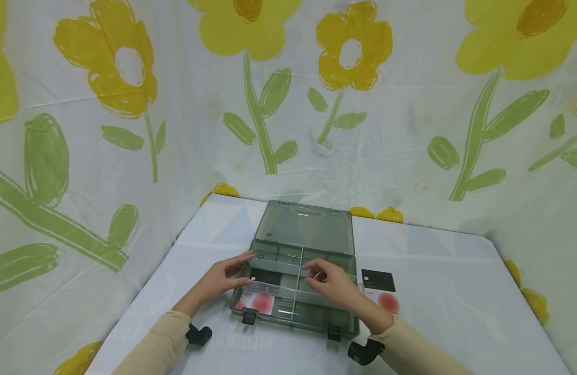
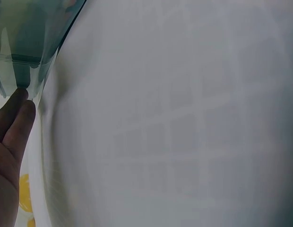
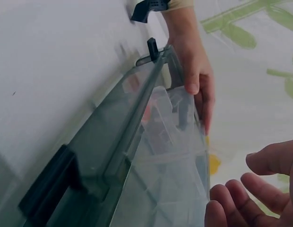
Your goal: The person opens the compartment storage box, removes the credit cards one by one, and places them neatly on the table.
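A grey see-through compartment box [image 1: 316, 314] lies on the table with its lid [image 1: 307, 225] tipped back, away from me. My left hand [image 1: 216, 281] is at the box's left side; in the left wrist view its straight fingers [image 2: 16, 125] touch the outer wall. Over the compartments hovers my right hand [image 1: 332, 283], fingers loosely bent and holding nothing. A black card [image 1: 266, 276] lies in a left compartment. In the front left compartment is a pale card with red circles [image 1: 261, 302]. Clear dividers [image 3: 160, 184] show inside the box.
On the table [image 1: 457, 291], right of the box, lie another black card [image 1: 379, 280] and a pale card with a red circle [image 1: 388, 302], partly behind my right forearm. A flower-printed curtain [image 1: 387, 130] encloses the back and sides. Two dark latches [image 1: 333, 333] stick out in front.
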The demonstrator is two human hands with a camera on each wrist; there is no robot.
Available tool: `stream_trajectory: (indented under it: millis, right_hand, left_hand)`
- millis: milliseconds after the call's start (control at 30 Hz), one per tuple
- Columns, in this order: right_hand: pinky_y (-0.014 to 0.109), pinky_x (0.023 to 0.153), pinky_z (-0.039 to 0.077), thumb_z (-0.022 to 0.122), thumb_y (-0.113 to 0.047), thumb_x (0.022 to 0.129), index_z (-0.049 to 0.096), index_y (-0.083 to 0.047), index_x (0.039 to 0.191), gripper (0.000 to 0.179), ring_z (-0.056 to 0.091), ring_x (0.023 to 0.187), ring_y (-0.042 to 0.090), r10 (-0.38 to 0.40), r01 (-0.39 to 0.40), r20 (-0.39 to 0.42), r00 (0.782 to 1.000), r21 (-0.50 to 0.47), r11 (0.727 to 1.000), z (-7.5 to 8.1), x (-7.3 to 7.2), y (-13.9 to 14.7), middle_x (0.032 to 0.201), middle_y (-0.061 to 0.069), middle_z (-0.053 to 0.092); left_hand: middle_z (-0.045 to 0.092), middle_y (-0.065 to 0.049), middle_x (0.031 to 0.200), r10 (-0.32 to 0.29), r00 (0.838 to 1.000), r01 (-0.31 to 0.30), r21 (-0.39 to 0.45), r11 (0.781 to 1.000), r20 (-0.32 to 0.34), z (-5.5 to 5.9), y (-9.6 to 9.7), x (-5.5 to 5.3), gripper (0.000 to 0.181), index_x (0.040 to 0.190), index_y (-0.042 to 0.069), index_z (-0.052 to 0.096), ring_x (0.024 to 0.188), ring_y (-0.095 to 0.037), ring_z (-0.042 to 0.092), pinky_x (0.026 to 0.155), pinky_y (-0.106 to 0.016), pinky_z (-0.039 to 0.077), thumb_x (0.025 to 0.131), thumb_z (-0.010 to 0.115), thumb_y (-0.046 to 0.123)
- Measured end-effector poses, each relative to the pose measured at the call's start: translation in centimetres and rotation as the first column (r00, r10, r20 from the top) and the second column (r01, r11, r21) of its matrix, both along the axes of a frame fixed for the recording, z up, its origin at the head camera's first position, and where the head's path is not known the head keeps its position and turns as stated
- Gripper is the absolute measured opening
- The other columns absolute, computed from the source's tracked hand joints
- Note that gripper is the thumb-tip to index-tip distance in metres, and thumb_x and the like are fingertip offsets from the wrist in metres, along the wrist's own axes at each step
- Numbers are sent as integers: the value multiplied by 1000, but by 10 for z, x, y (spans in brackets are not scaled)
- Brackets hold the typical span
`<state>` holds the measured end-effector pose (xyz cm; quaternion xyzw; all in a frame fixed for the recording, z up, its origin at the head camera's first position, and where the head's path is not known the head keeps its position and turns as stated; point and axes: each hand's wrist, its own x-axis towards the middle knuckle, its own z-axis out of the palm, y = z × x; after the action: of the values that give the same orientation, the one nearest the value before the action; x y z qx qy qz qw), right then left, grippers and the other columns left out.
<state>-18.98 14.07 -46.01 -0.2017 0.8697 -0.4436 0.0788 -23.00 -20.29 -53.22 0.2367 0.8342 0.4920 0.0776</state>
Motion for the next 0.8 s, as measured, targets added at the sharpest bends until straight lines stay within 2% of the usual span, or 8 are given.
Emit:
stream_trajectory:
  millis: [167,367,567,700,800]
  right_hand:
    - [27,66,54,66,-19,100,65,-7,126,29,64,90,17,43,-42,35,998,-20,999,-3,-7,-9,101,0,66]
    - [31,67,55,66,-22,100,65,-7,128,31,64,92,16,45,-44,89,995,-15,999,-2,-16,-23,105,-1,67]
    - [36,78,59,65,-23,101,64,-5,132,36,65,101,20,73,-70,162,984,-26,997,2,-23,-37,113,3,67]
    - [42,86,61,65,-23,101,62,0,134,41,68,101,24,97,-89,255,962,-47,995,6,-27,-48,115,7,68]
    - [44,90,61,65,-25,101,58,5,137,47,70,103,29,100,-85,351,931,-57,995,9,-30,-55,118,11,68]
  left_hand:
    - [40,-5,161,-3,1000,3,-8,1000,-6,-1,0,-1,71,152,11,50,146,-30,39,117,-40,38,90,79,30]
    - [39,-4,161,-1,1000,1,-5,1000,6,1,0,-1,71,152,11,49,147,-30,38,117,-41,38,90,79,31]
    - [39,-5,161,1,1000,-1,-9,1000,14,2,1,-1,71,152,11,49,147,-30,38,118,-43,38,91,79,31]
    - [39,-5,162,1,1000,-1,-2,1000,21,2,1,0,71,152,11,49,147,-31,38,118,-44,38,91,79,30]
    - [38,-5,162,2,1000,-2,0,1000,22,1,0,0,72,153,11,49,147,-31,38,117,-44,38,90,79,30]
